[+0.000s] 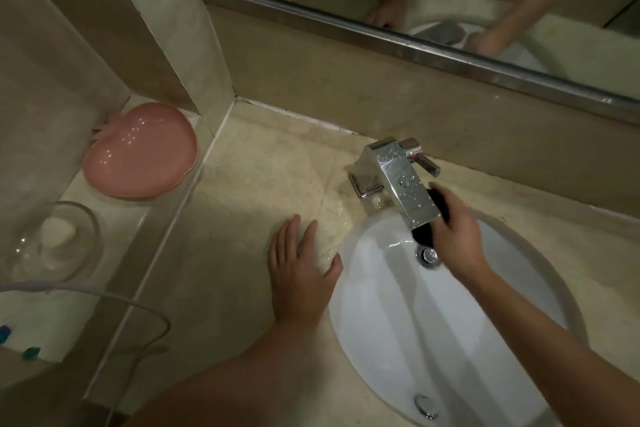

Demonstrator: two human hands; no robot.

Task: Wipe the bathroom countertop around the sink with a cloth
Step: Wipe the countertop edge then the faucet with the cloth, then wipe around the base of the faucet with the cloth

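Observation:
My left hand (300, 267) lies flat, fingers spread, on the wet beige marble countertop (242, 191) just left of the white oval sink (415, 333). My right hand (457, 236) reaches over the basin and grips a dark cloth (424, 232) under the spout of the chrome faucet (398, 180). Most of the cloth is hidden by the spout and my fingers. Water streaks shine on the counter between the faucet base and my left hand.
A pink apple-shaped dish (138, 152) and a clear glass bowl (52, 243) holding a white soap bar sit on a lower side ledge at the left. A white cable (145, 312) loops there. A framed mirror (415, 45) runs along the back wall.

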